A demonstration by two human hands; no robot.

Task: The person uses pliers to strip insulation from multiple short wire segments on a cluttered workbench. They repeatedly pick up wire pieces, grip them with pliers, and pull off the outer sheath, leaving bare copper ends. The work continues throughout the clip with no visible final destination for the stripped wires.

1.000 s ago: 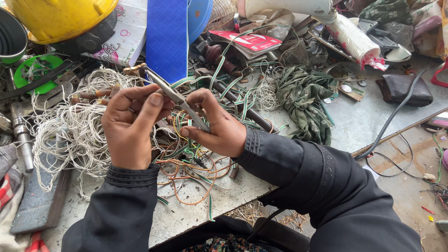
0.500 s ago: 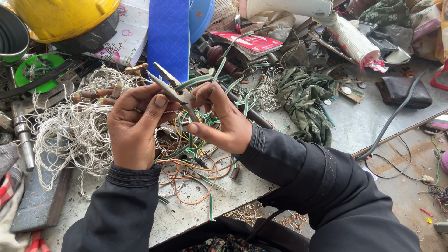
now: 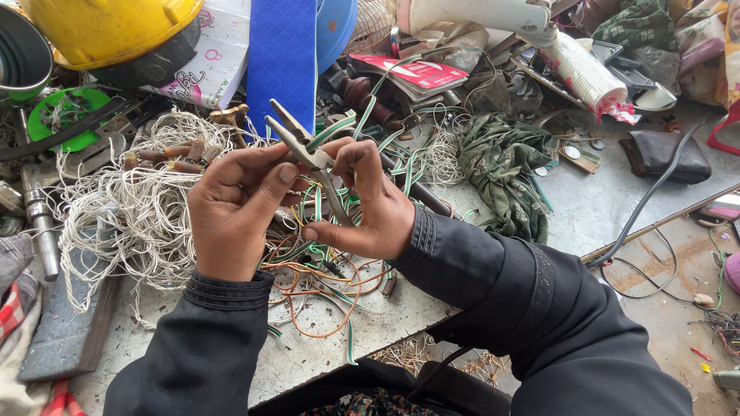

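Between the two hands, a pair of pliers (image 3: 304, 142) sits with its metal tips open and pointing up and away to the left. The right hand (image 3: 362, 204) is closed around the handles. The left hand (image 3: 235, 208) is curled too, with its thumb near the pliers' joint, and it pinches a green and white wire (image 3: 351, 123) there. That wire runs from the pliers up and off to the right.

A moment ago the pliers lay flatter and lower, pointing down to the right across the fingers. Now they are lifted and tipped up, and the tips have opened. The hands have also moved closer together. It looks like the person is getting a new grip on the wire, so the work on it is not finished.

Now the counting. There are two hands and one pair of pliers. Under the hands lies one messy heap of orange and green wires (image 3: 316, 293); there are too many wires to count. Left of the left hand sits one big tangle of white string (image 3: 131, 216). Far above the left hand is one yellow helmet (image 3: 108, 27). Just above the pliers stands one blue board (image 3: 281, 58). Right of the right hand lies one green cloth (image 3: 505, 166). Above it is one red booklet (image 3: 420, 73). Farther right is one stack of paper cups (image 3: 586, 73) and one dark pouch (image 3: 663, 154). Everything rests on one grey table (image 3: 593, 208).
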